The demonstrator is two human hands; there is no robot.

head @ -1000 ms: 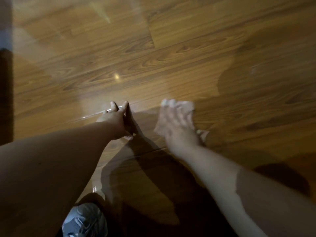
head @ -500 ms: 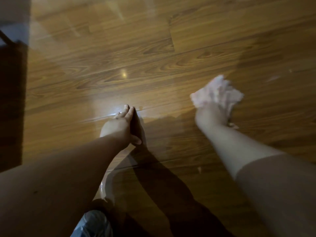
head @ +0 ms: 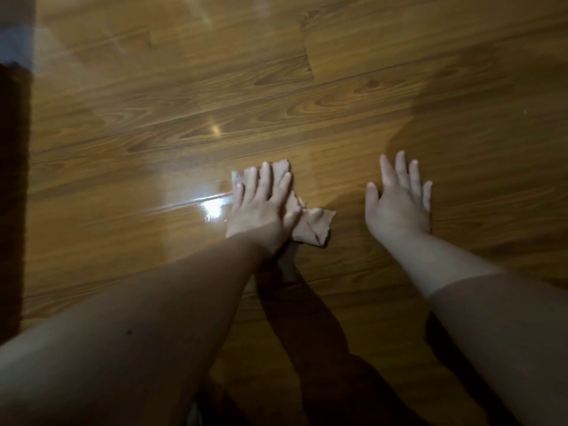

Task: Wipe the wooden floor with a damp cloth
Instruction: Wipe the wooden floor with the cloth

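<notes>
**Left hand flat on the cloth, right hand flat on bare boards**

Around you is the wooden floor, its planks running slantwise across the view. A dark strip runs down the left edge; what it is cannot be told. A bright glare sits on a plank seam just left of your left hand, and a small spot of light shines further up the boards. A darker patch covers the boards up and to the right. Whether it is damp or only shade cannot be told. Your arms throw heavy shadows on the floor between and below them. Nothing lies between either hand and the boards ahead.

The cloth is a pale, crumpled piece lying on the floor near the middle of the view. Your left hand lies on top of it, palm down, fingers straight and slightly spread, pressing rather than gripping. One corner of the cloth shows past your fingertips. A larger creased flap sticks out on the right, beside your wrist.

Your right hand is well apart from the cloth, to its right. It is also palm down with fingers straight and fanned, holding nothing. It appears to rest on the bare boards, though the actual contact cannot be seen.
</notes>
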